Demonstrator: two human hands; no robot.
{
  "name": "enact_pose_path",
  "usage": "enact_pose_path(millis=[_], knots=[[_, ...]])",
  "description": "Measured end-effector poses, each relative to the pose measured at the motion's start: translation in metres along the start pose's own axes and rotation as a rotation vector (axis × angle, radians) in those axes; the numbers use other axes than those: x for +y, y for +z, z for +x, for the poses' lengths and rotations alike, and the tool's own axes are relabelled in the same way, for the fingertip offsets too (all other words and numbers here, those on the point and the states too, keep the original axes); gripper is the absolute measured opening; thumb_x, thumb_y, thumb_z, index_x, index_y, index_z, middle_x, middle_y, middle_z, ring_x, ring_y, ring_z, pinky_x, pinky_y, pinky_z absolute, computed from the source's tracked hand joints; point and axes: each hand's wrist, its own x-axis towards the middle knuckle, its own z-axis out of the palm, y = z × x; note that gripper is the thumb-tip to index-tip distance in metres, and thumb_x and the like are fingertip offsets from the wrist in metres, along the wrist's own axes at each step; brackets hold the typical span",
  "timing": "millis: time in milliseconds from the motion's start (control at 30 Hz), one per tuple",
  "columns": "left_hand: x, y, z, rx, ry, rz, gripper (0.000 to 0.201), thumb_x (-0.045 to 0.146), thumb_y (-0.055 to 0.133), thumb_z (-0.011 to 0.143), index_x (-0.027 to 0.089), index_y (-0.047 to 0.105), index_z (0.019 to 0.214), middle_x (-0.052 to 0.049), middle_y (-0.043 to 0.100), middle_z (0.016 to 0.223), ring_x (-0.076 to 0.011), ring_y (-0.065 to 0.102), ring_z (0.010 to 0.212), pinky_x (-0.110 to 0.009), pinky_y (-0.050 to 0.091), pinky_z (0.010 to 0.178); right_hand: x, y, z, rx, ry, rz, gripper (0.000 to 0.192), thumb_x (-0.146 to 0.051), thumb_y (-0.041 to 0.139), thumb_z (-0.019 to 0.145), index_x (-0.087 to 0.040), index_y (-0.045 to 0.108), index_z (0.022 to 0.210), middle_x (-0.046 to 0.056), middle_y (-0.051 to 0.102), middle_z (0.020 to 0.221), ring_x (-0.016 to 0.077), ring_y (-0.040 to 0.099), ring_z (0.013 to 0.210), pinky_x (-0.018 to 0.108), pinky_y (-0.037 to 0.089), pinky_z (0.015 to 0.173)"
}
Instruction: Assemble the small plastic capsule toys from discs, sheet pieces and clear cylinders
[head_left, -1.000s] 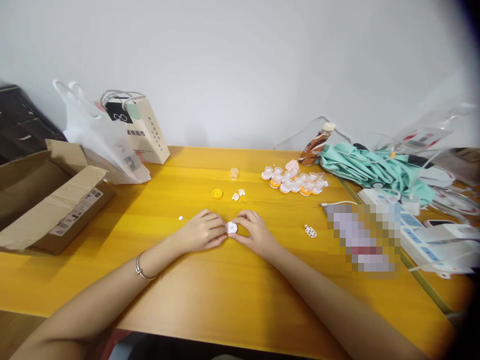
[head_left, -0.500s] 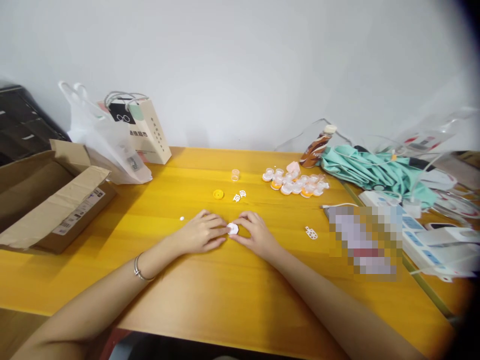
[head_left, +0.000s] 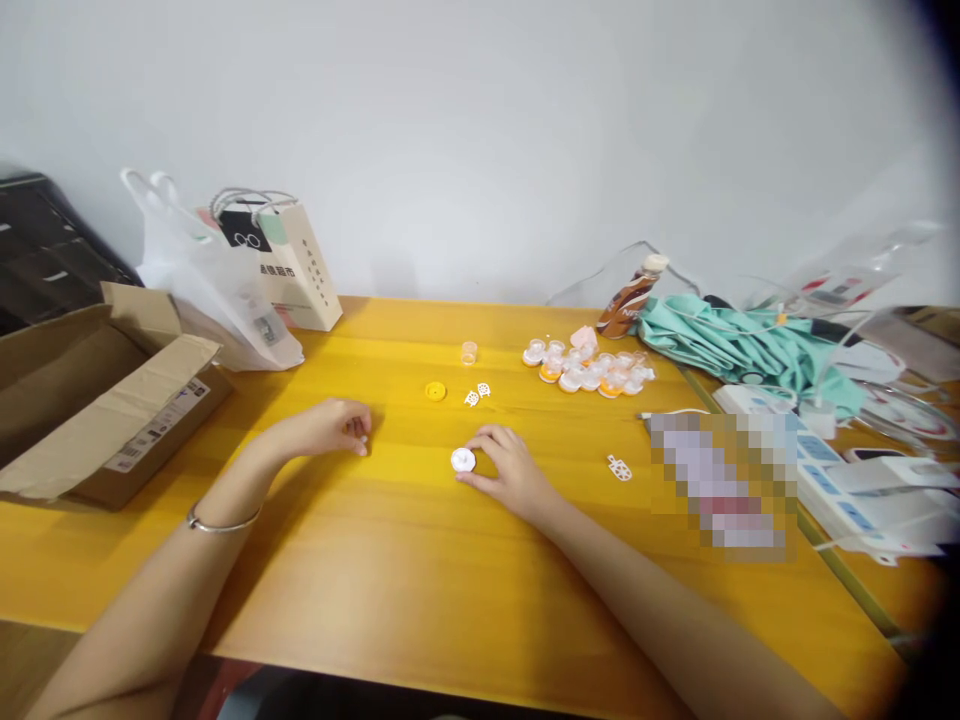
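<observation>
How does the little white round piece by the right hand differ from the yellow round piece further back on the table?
The white disc touches the right hand's fingertips; the yellow disc lies alone, with no hand near it. The white disc sits nearer the person, the yellow disc further back. They differ in colour. Both are small, round and flat on the table.

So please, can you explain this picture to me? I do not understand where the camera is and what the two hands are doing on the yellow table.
The camera sits on a person's head and looks down at their own bare hands. The right hand rests on the yellow wooden table, its fingers touching a small round white plastic cap. The left hand is apart, further left, pinching a tiny white bead at its fingertips. Behind lie a small yellow round disc and a cluster of clear plastic cups with orange and white bases. An open brown cardboard box stands at the left edge.
</observation>
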Motion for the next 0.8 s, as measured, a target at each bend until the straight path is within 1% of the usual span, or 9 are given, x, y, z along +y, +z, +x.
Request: enact_pose_path(millis=[167, 300, 400, 433, 500, 567, 633, 700, 800], knots=[[0.008, 0.007, 0.005, 0.027, -0.049, 0.088, 0.014, 0.03, 0.056, 0.071, 0.018, 0.062, 0.074, -0.001, 0.066, 0.071, -0.0156, 0.059, 0.065, -0.023, 0.041, 0.06, 0.0, 0.0, 0.0, -0.013, 0.016, 0.011, 0.028, -0.043, 0.061, 0.076, -0.023, 0.055, 0.095, 0.006, 0.056, 0.1, 0.0212, 0.052, 0.095, 0.037, 0.041, 0.083], [0.004, 0.007, 0.007, 0.07, -0.026, 0.17, 0.014, 0.024, 0.05, 0.072, 0.019, 0.063, 0.074, -0.001, 0.066, 0.071, -0.0151, 0.059, 0.065, -0.023, 0.04, 0.06, -0.001, 0.0, 0.001, -0.017, 0.028, 0.027, 0.032, -0.043, 0.061, 0.076, -0.021, 0.053, 0.098, 0.006, 0.056, 0.101, 0.0217, 0.051, 0.095, 0.037, 0.04, 0.084], [0.005, 0.011, 0.011, 0.145, 0.016, 0.247, 0.015, 0.018, 0.047, 0.073, 0.018, 0.062, 0.072, -0.002, 0.065, 0.07, -0.0144, 0.058, 0.063, -0.023, 0.04, 0.061, 0.0, 0.001, 0.002, -0.005, 0.032, 0.026, 0.032, -0.044, 0.061, 0.076, -0.021, 0.053, 0.097, 0.007, 0.057, 0.1, 0.0221, 0.052, 0.094, 0.038, 0.041, 0.083], [0.008, 0.014, 0.013, 0.187, 0.053, 0.259, 0.015, 0.018, 0.047, 0.074, 0.018, 0.062, 0.073, -0.002, 0.064, 0.07, -0.014, 0.057, 0.063, -0.022, 0.04, 0.061, 0.001, 0.001, 0.003, 0.001, 0.036, 0.024, 0.032, -0.044, 0.062, 0.075, -0.021, 0.054, 0.096, 0.007, 0.057, 0.099, 0.0221, 0.053, 0.094, 0.038, 0.041, 0.083], [0.021, 0.024, 0.019, 0.291, 0.193, 0.231, 0.016, 0.019, 0.046, 0.079, 0.017, 0.062, 0.078, -0.004, 0.063, 0.074, -0.0134, 0.057, 0.065, -0.022, 0.042, 0.063, 0.002, 0.002, 0.004, 0.016, 0.043, 0.033, 0.034, -0.046, 0.063, 0.074, -0.021, 0.054, 0.095, 0.007, 0.058, 0.097, 0.0223, 0.053, 0.093, 0.039, 0.042, 0.082], [0.037, 0.036, 0.025, 0.388, 0.418, 0.14, 0.019, 0.02, 0.043, 0.085, 0.016, 0.061, 0.087, -0.006, 0.062, 0.083, -0.0134, 0.058, 0.074, -0.023, 0.044, 0.07, 0.002, 0.001, 0.004, 0.051, 0.049, 0.077, 0.036, -0.046, 0.064, 0.072, -0.021, 0.054, 0.095, 0.007, 0.059, 0.095, 0.0223, 0.055, 0.091, 0.038, 0.044, 0.081], [0.055, 0.049, 0.031, 0.445, 0.612, 0.043, 0.019, 0.02, 0.042, 0.088, 0.015, 0.06, 0.093, -0.008, 0.062, 0.089, -0.0137, 0.058, 0.081, -0.024, 0.046, 0.074, 0.002, 0.0, 0.004, 0.131, 0.051, 0.153, 0.032, -0.043, 0.063, 0.074, -0.021, 0.054, 0.095, 0.006, 0.06, 0.091, 0.0212, 0.057, 0.088, 0.036, 0.046, 0.078], [0.069, 0.062, 0.037, 0.499, 0.684, -0.074, 0.018, 0.02, 0.044, 0.088, 0.015, 0.06, 0.095, -0.008, 0.062, 0.089, -0.0135, 0.059, 0.082, -0.025, 0.047, 0.075, 0.002, -0.001, 0.002, 0.229, 0.031, 0.229, 0.023, -0.038, 0.059, 0.079, -0.022, 0.055, 0.094, 0.005, 0.062, 0.086, 0.0197, 0.059, 0.083, 0.034, 0.048, 0.075], [0.082, 0.075, 0.044, 0.592, 0.685, -0.235, 0.016, 0.023, 0.048, 0.087, 0.016, 0.062, 0.092, -0.007, 0.063, 0.085, -0.0135, 0.06, 0.079, -0.027, 0.049, 0.072, 0.0, -0.001, 0.0, 0.303, -0.031, 0.301, 0.015, -0.033, 0.055, 0.082, -0.024, 0.058, 0.093, 0.004, 0.064, 0.085, 0.0181, 0.061, 0.081, 0.033, 0.049, 0.076]])
